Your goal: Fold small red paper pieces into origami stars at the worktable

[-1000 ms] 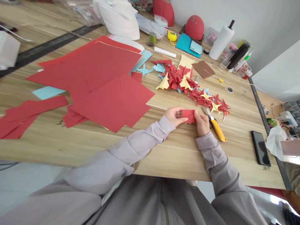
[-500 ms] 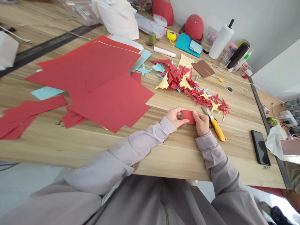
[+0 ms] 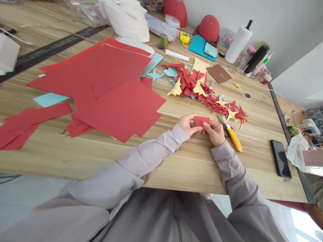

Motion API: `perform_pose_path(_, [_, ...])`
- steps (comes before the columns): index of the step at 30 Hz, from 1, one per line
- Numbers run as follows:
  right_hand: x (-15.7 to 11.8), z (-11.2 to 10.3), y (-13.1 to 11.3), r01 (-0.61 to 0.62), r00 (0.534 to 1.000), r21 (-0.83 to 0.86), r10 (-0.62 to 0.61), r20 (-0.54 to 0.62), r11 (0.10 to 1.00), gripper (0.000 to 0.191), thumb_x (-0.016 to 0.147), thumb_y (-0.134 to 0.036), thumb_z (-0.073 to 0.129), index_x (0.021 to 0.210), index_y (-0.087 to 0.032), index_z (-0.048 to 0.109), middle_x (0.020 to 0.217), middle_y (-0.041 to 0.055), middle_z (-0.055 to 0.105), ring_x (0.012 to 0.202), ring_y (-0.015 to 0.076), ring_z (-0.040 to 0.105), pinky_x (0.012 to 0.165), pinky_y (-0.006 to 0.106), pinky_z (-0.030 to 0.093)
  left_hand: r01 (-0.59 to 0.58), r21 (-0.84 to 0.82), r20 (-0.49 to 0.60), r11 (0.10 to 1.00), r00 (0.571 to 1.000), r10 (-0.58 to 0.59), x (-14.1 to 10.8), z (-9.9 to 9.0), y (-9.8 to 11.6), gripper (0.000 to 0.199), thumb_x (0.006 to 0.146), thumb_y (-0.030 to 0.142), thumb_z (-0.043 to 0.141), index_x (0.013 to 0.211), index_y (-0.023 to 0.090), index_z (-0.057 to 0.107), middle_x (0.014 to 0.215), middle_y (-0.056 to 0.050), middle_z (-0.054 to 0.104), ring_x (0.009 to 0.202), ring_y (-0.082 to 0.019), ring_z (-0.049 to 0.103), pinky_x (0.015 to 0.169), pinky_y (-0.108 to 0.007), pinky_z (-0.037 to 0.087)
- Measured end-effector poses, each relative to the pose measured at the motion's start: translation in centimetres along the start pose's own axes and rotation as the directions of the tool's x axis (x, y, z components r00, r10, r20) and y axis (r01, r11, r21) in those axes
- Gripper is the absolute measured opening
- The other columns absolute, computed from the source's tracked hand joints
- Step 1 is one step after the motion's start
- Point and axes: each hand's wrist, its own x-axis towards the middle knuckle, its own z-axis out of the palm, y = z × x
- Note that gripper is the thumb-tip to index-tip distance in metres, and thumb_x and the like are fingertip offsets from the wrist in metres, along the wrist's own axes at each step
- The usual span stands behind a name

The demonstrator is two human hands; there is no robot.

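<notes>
Working a small folded red paper piece (image 3: 202,122), left hand (image 3: 187,125) and right hand (image 3: 215,133) fingers clamping it; seems mid-fold, needing a firm crease, yellow utility knife (image 3: 235,139) lying just right of the fingers.

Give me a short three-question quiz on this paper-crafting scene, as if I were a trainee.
1. What does the left hand hold together with the right hand?
2. True or false: the yellow-handled craft knife lies on the tabletop beside the right hand.
3. What colour are the large paper sheets to the left of the hands? A) blue B) red C) yellow

Key: 1. A small piece of red paper. 2. True. 3. B.
</notes>
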Motion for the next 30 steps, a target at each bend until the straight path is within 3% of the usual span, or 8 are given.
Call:
perform_pose_path(14, [0.0, -0.4, 0.1, 0.014, 1.000, 0.068, -0.013, -0.013, 0.998, 0.039, 0.075, -0.054, 0.057, 0.058, -0.019, 0.062, 0.046, -0.0022, 0.057, 0.041, 0.0101, 0.049, 0.045, 0.025, 0.043, 0.059, -0.113, 0.076, 0.992, 0.996, -0.050, 0.5, -0.4, 0.0, 0.063, 0.045, 0.019, 0.082, 0.098, 0.009, 0.048, 0.068, -0.005, 0.068, 0.055, -0.018, 0.064, 0.056, -0.032, 0.052])
perform_pose_path(22, [0.3, -0.6, 0.6, 0.025, 0.996, 0.093, -0.017, -0.082, 0.995, 0.037, 0.074, -0.049, 0.061, 0.054, -0.018, 0.060, 0.046, -0.0021, 0.057, 0.042, 0.0091, 0.049, 0.044, 0.023, 0.040, 0.034, -0.088, 0.025, 0.996, 0.999, -0.032, 0.4, -0.4, -0.1, 0.058, 0.047, 0.018, 0.081, 0.096, 0.009, 0.051, 0.064, -0.003, 0.066, 0.052, -0.015, 0.062, 0.054, -0.030, 0.052])
perform_pose_path(27, [0.3, -0.5, 0.7, 0.043, 0.993, 0.133, -0.027, -0.117, 0.990, 0.028, 0.058, -0.038, 0.077, 0.054, -0.018, 0.058, 0.056, -0.0029, 0.062, 0.045, 0.0082, 0.049, 0.045, 0.022, 0.041, 0.019, -0.057, -0.014, 0.998, 1.000, -0.020, 0.3, -0.3, 0.2, 0.055, 0.046, 0.019, 0.081, 0.092, 0.008, 0.054, 0.059, 0.000, 0.064, 0.048, -0.013, 0.059, 0.050, -0.027, 0.050])
perform_pose_path(30, [0.3, -0.5, 0.9, 0.035, 0.992, 0.150, -0.016, -0.129, 0.988, 0.031, 0.063, -0.040, 0.073, 0.050, -0.018, 0.055, 0.052, -0.0032, 0.060, 0.044, 0.0082, 0.049, 0.044, 0.022, 0.041, 0.014, -0.057, -0.033, 0.998, 0.999, -0.016, 0.2, -0.1, 0.5, 0.053, 0.046, 0.018, 0.081, 0.091, 0.008, 0.055, 0.059, 0.000, 0.064, 0.047, -0.012, 0.058, 0.050, -0.027, 0.050])
